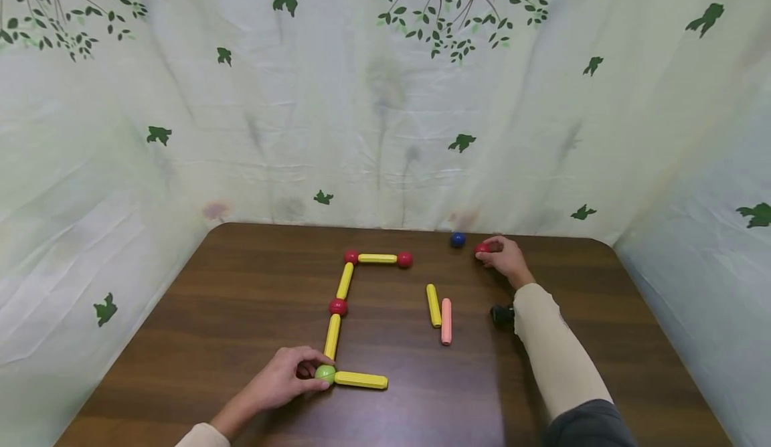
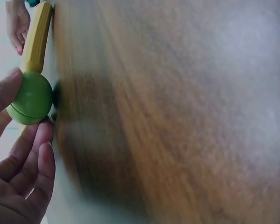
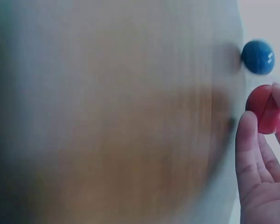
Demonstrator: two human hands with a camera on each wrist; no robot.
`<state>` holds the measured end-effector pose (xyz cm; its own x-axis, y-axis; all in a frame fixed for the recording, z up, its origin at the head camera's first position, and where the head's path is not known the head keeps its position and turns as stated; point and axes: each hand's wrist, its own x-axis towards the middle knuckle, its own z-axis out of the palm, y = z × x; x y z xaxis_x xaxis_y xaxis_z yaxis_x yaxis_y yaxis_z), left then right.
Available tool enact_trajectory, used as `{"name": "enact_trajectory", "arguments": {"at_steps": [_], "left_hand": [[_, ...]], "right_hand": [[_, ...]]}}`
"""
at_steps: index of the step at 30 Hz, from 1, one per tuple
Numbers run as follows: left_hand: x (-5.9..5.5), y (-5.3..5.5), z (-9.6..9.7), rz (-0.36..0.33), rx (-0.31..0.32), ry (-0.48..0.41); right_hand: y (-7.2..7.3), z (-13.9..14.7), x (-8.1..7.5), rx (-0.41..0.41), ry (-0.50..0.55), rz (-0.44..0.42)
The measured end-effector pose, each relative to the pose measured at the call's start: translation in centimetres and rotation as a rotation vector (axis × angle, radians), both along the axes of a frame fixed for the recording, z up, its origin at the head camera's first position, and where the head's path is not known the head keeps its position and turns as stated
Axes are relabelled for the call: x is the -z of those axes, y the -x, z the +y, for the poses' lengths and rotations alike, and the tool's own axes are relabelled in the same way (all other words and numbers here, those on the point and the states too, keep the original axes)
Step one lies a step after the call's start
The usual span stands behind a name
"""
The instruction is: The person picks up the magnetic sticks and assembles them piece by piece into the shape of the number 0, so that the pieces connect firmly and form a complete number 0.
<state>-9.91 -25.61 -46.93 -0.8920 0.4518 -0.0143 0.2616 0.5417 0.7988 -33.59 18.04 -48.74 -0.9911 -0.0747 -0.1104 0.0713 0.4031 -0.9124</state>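
Note:
My left hand [image 1: 283, 380] pinches a green ball [image 1: 325, 375] between thumb and fingers at the near corner of a chain of yellow sticks and balls. From that ball one yellow stick [image 1: 361, 380] points right and another yellow stick [image 1: 332, 337] runs away to a red ball [image 1: 338, 306]. Farther along come a third yellow stick [image 1: 345, 281], a red corner ball [image 1: 351, 256], a short-looking yellow stick [image 1: 377, 258] and a red end ball [image 1: 405, 259]. At the table's far right, my right hand [image 1: 508, 258] grips a loose red ball [image 3: 260, 105]. A blue ball [image 3: 258, 57] sits just beside it.
A loose yellow stick [image 1: 434, 305] and a pink stick [image 1: 446, 322] lie side by side right of the chain. A dark object [image 1: 501, 314] shows by the right forearm. Behind the brown table [image 1: 241, 313] hangs a leaf-patterned cloth [image 1: 373, 186].

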Motion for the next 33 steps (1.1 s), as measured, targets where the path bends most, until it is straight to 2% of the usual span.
{"name": "enact_trajectory", "arguments": {"at_steps": [5, 9, 16, 19, 23, 26, 33], "left_hand": [[0.3, 0.1, -0.1, 0.001, -0.014, -0.027], [0.3, 0.1, -0.4, -0.01, -0.03, -0.039], [0.3, 0.4, -0.8, -0.029, -0.034, -0.028], [0.3, 0.4, -0.9, -0.037, -0.027, -0.023], [0.3, 0.5, -1.0, -0.04, -0.019, -0.028], [0.4, 0.6, -0.9, -0.039, -0.011, -0.033], [0.8, 0.7, -0.6, -0.035, 0.011, -0.046]], "right_hand": [[-2.8, -0.5, -0.7, -0.087, 0.104, 0.014], [-5.6, -0.9, -1.6, -0.19, 0.114, 0.017], [-10.4, -2.8, -2.3, -0.44, 0.153, 0.045], [-12.3, -4.7, -2.4, -0.538, 0.165, 0.014], [-14.7, -7.6, -2.6, -0.624, 0.115, -0.035], [-16.0, -9.3, -2.4, -0.67, 0.059, -0.037], [-17.6, -11.5, -1.4, -0.708, -0.036, -0.023]]}}
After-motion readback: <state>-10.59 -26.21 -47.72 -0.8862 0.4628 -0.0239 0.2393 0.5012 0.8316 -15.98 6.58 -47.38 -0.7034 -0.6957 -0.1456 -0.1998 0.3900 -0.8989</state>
